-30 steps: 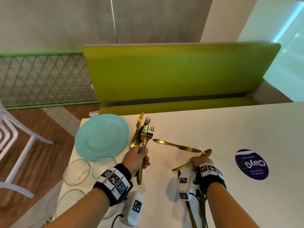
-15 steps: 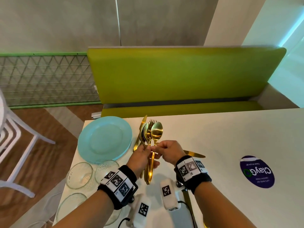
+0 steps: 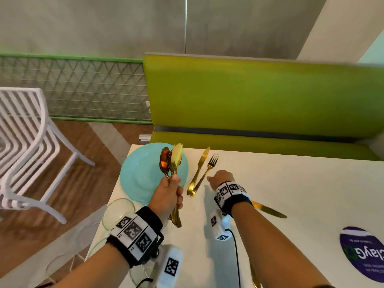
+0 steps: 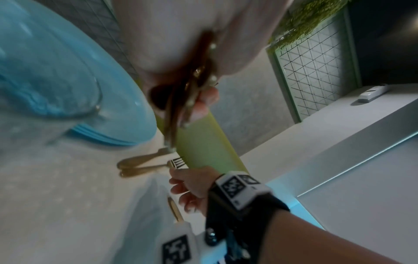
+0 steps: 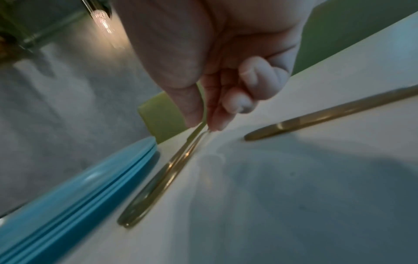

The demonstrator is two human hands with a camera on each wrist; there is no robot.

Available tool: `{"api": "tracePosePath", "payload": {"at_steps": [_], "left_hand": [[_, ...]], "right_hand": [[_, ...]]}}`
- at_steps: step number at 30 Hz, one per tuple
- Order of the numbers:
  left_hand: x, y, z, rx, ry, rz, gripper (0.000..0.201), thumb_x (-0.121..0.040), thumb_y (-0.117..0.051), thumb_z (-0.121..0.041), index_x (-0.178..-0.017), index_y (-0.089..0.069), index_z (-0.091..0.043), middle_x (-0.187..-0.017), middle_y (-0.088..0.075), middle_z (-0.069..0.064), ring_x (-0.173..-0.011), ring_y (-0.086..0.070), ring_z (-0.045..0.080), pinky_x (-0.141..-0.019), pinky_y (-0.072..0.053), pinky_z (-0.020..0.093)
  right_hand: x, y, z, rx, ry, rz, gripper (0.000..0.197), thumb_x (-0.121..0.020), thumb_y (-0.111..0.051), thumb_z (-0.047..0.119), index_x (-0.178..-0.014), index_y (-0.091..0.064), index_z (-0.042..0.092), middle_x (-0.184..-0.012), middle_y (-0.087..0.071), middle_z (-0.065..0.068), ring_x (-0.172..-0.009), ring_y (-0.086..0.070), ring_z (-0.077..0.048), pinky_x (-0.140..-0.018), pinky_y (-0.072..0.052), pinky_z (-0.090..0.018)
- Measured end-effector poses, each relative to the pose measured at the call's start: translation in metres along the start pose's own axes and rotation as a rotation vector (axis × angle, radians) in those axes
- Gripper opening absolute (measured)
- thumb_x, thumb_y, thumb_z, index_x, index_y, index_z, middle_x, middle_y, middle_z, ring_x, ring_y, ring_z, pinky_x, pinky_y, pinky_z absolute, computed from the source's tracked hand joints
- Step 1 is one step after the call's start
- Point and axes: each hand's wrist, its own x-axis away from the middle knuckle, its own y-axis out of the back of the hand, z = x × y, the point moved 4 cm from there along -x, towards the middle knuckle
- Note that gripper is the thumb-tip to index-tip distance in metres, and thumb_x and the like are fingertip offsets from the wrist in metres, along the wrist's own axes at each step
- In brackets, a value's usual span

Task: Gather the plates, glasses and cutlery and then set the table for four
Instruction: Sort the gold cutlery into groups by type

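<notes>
My left hand (image 3: 168, 194) grips a bundle of gold spoons (image 3: 174, 161) by the handles, bowls up, held above the stack of turquoise plates (image 3: 141, 175) at the table's far left corner. Right of the plates a gold knife (image 3: 200, 165) and fork (image 3: 209, 165) lie side by side on the white table (image 3: 291, 183). My right hand (image 3: 214, 179) is down beside them. In the right wrist view its thumb and forefinger (image 5: 204, 123) pinch the fork's stem (image 5: 181, 155) just above the table. Another gold knife (image 3: 270, 210) lies behind my right wrist.
Clear glasses (image 3: 118, 213) stand along the table's left edge near my left forearm. More gold cutlery (image 3: 254, 275) shows under my right forearm. A green bench (image 3: 259, 96) runs behind the table, a white chair (image 3: 31, 142) stands left, and a purple sticker (image 3: 363, 254) lies at right.
My right hand handed a spoon into the left hand's bundle, then dropped to the knife and fork on the table. The left hand carried the bundle left, over the plates.
</notes>
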Motion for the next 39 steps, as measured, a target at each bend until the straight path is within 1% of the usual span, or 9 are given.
{"api": "tracePosePath", "payload": {"at_steps": [7,13,15,17,20,25,29,33,39], "left_hand": [[0.001,0.018,-0.004,0.009,-0.016,0.007,0.024,-0.099,-0.033,-0.031,-0.089,-0.045,-0.013,-0.064,-0.042,0.002,-0.046,-0.036,0.01,-0.043,-0.036,0.021],[0.004,0.019,-0.001,-0.025,0.006,0.037,0.02,-0.1,-0.034,-0.027,-0.091,-0.043,-0.011,-0.065,-0.042,0.002,-0.047,-0.037,0.011,-0.045,-0.037,0.022],[0.005,0.016,0.002,-0.012,0.031,0.05,0.018,-0.099,-0.036,-0.025,-0.088,-0.042,-0.012,-0.063,-0.042,0.002,-0.046,-0.037,0.01,-0.045,-0.037,0.022],[0.008,0.009,0.005,-0.015,0.052,0.085,0.019,-0.099,-0.039,-0.022,-0.082,-0.04,-0.014,-0.064,-0.041,0.001,-0.048,-0.036,0.011,-0.046,-0.036,0.023],[0.017,-0.005,0.014,-0.061,0.062,0.139,0.021,-0.099,-0.037,-0.019,-0.079,-0.038,-0.015,-0.064,-0.042,0.002,-0.051,-0.038,0.013,-0.048,-0.037,0.024],[0.04,-0.027,0.034,-0.203,0.061,0.181,0.017,-0.099,-0.035,-0.022,-0.086,-0.044,-0.015,-0.073,-0.05,0.002,-0.061,-0.049,0.014,-0.055,-0.044,0.024],[0.057,-0.038,0.055,-0.36,0.02,0.247,0.029,-0.099,-0.033,-0.029,-0.106,-0.05,-0.007,-0.096,-0.064,0.009,-0.073,-0.059,0.015,-0.065,-0.049,0.026],[0.078,-0.037,0.079,-0.356,0.054,0.273,0.023,-0.099,-0.031,-0.029,-0.104,-0.048,-0.014,-0.102,-0.065,0.01,-0.081,-0.065,0.02,-0.083,-0.054,0.035],[0.088,-0.033,0.119,-0.213,0.195,0.245,0.02,-0.098,-0.031,-0.021,-0.096,-0.048,-0.01,-0.077,-0.057,0.008,-0.056,-0.051,0.015,-0.058,-0.047,0.031]], "right_hand": [[-0.016,-0.022,0.018,-0.025,0.013,-0.037,0.034,-0.092,-0.053,0.033,-0.112,-0.062,0.006,-0.115,-0.065,-0.011,-0.093,-0.059,-0.027,-0.075,-0.043,-0.028],[0.002,-0.016,0.0,0.058,0.09,-0.099,0.041,-0.092,-0.05,0.028,-0.13,-0.053,0.014,-0.131,-0.049,-0.009,-0.124,-0.048,-0.026,-0.1,-0.042,-0.028],[0.002,-0.012,-0.01,-0.046,-0.013,-0.061,0.037,-0.091,-0.052,0.028,-0.123,-0.056,0.01,-0.128,-0.053,-0.012,-0.119,-0.053,-0.027,-0.094,-0.045,-0.028],[0.009,-0.005,-0.014,-0.195,-0.091,0.013,0.027,-0.089,-0.057,0.031,-0.089,-0.064,0.005,-0.097,-0.067,-0.012,-0.088,-0.064,-0.026,-0.076,-0.048,-0.03],[0.041,0.003,-0.021,-0.543,-0.079,0.095,0.033,-0.087,-0.063,0.027,-0.062,-0.054,0.008,-0.056,-0.052,-0.005,-0.044,-0.044,-0.017,-0.045,-0.038,-0.025],[0.119,0.006,-0.033,-0.776,0.033,0.157,0.029,-0.087,-0.065,0.02,-0.062,-0.054,0.011,-0.05,-0.047,-0.001,-0.041,-0.036,-0.013,-0.04,-0.027,-0.021],[0.15,-0.01,-0.051,-0.815,-0.009,0.12,0.024,-0.087,-0.065,0.018,-0.067,-0.058,0.007,-0.046,-0.048,0.001,-0.036,-0.034,-0.01,-0.037,-0.025,-0.019],[0.172,-0.031,-0.068,-0.827,-0.084,0.076,0.026,-0.088,-0.064,0.02,-0.064,-0.061,0.009,-0.043,-0.049,0.001,-0.038,-0.036,-0.01,-0.038,-0.026,-0.019],[0.185,-0.057,-0.082,-0.75,-0.105,0.124,0.021,-0.091,-0.06,0.02,-0.073,-0.068,0.011,-0.052,-0.054,0.001,-0.042,-0.038,-0.01,-0.04,-0.029,-0.019]]}}
